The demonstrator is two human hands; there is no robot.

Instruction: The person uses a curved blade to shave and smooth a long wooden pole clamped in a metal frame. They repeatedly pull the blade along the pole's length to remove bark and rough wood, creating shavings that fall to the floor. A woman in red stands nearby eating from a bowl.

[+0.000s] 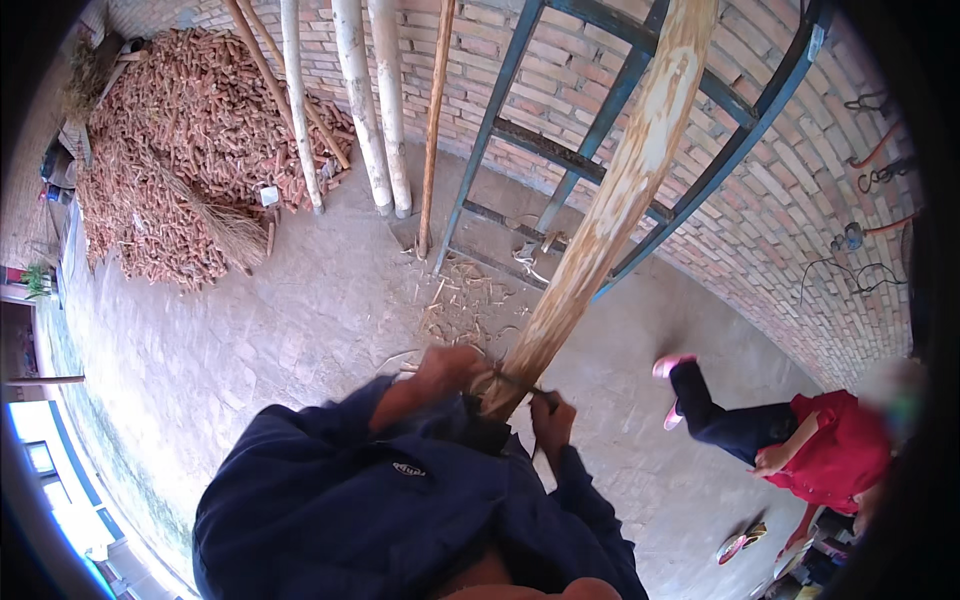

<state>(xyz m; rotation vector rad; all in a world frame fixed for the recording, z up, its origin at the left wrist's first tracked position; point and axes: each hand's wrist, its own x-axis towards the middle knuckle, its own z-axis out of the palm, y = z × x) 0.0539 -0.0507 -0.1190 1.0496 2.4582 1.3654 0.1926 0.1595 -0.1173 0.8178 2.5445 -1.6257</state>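
A partly peeled wooden log slants down from the upper right to just in front of my body, its pale wood showing between brown patches. Across its lower end lies the thin dark blade of what looks like a drawknife. My left hand, blurred, grips the tool's end on the log's left side; the handle there is hidden by my fingers. On the other side, my right hand is closed around a dark handle. Curled shavings gather beside my left hand at the blade.
A blue metal frame with crossbars leans at the brick wall behind the log. Wood shavings litter the floor. Several poles stand near a corncob heap with a twig broom. A person in red is at right.
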